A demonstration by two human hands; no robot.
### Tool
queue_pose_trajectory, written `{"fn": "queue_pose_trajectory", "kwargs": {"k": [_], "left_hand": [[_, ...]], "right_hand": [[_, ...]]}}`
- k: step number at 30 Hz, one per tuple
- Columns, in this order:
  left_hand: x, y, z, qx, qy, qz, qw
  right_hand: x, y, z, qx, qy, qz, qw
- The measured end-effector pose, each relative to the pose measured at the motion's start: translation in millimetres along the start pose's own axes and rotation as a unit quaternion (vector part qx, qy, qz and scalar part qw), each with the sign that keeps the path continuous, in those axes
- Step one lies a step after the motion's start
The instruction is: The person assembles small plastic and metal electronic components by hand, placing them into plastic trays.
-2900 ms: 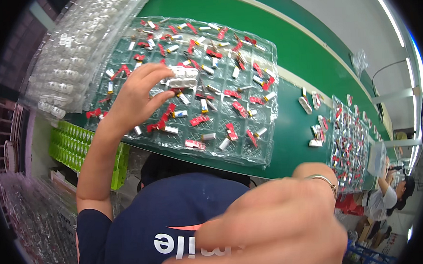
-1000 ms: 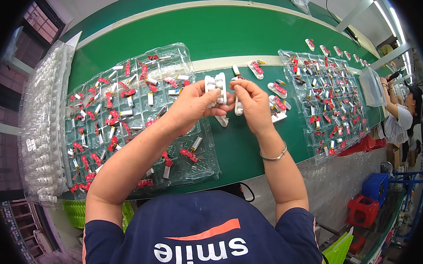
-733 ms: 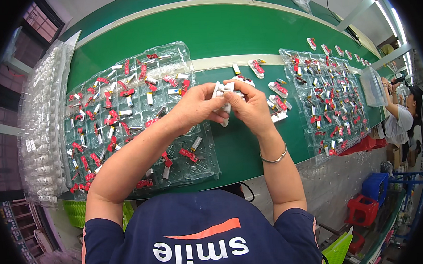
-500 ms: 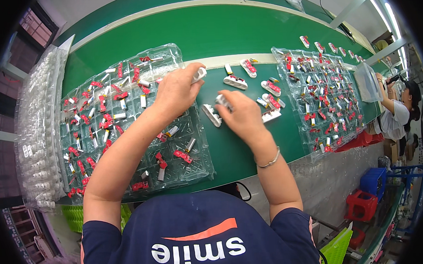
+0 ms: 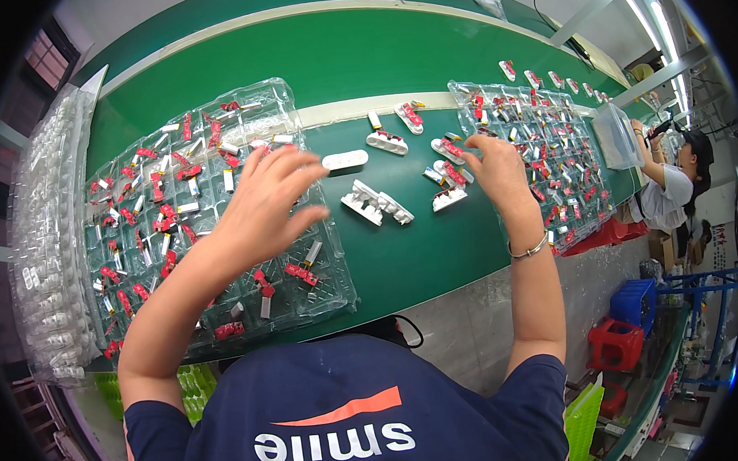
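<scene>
My left hand [image 5: 279, 197] hovers at the right edge of the left tray, open, fingers spread with nothing in them. Just beyond its fingertips lies a smooth white oblong shell [image 5: 345, 161]. Two white shells with ribbed insides, one on the left [image 5: 362, 204] and one on the right [image 5: 396, 208], lie touching on the green table. My right hand [image 5: 498, 171] has come to the right end of a white shell carrying a red part [image 5: 447, 150]. Its thumb and forefinger are apart around that end; no firm grip shows. A similar filled shell [image 5: 453, 174] and a white shell [image 5: 448, 198] lie just nearer.
Clear plastic trays, left [image 5: 215, 287] and right [image 5: 545, 124], hold many red parts with silver cells. Two more filled shells [image 5: 387, 142] [image 5: 409, 118] lie between them. Stacked white shells [image 5: 52, 244] stand far left. A clear bin [image 5: 618, 137] and another person [image 5: 672, 184] are at right.
My left hand has let go of a white shell, now lying flat, and opened. My right hand has left a white shell beside another and moved right to the filled shells. The view has shifted slightly.
</scene>
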State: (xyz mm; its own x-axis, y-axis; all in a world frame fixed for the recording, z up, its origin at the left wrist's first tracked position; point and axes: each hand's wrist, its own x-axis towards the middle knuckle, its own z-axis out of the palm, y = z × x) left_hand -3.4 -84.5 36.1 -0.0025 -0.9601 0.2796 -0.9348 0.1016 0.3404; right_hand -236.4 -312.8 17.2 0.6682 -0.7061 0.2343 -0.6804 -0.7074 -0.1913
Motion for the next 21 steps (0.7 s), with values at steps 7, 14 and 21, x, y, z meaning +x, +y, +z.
{"fn": "queue_pose_trajectory", "kwargs": {"k": [7,14,21], "left_hand": [[-114.7,26.7,-34.7,-0.018,0.06,-0.015,0.998],[-242.5,31.9,-3.8,0.086,0.238,-0.145,0.957],[-264.9,18.1,19.0,0.16,0.27,-0.141,0.939]], "right_hand": [[-0.3,22.4,26.5,-0.036,-0.043,-0.026,0.998],[3.7,21.1,42.1,0.018,0.054,-0.085,0.995],[14.5,9.0,39.9,-0.085,-0.006,-0.034,0.996]]}}
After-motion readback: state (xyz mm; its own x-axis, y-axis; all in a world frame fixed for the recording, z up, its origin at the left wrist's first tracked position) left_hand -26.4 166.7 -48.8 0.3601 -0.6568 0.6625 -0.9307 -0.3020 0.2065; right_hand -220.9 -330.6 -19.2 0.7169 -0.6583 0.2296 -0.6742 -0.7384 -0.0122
